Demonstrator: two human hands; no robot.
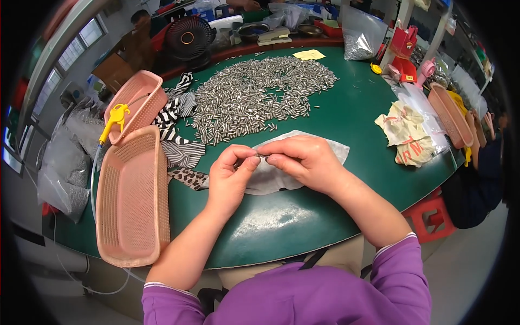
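Left hand and right hand pinch a tiny grey piece.
At twelve o'clock: short silver metal rods.

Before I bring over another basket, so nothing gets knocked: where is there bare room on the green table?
A broad bare patch of green tabletop lies between the metal rod pile and the cream rag at right. Another runs between the forearms, from the pale cloth to the near edge. The left side is crowded with pink baskets and striped fabric.
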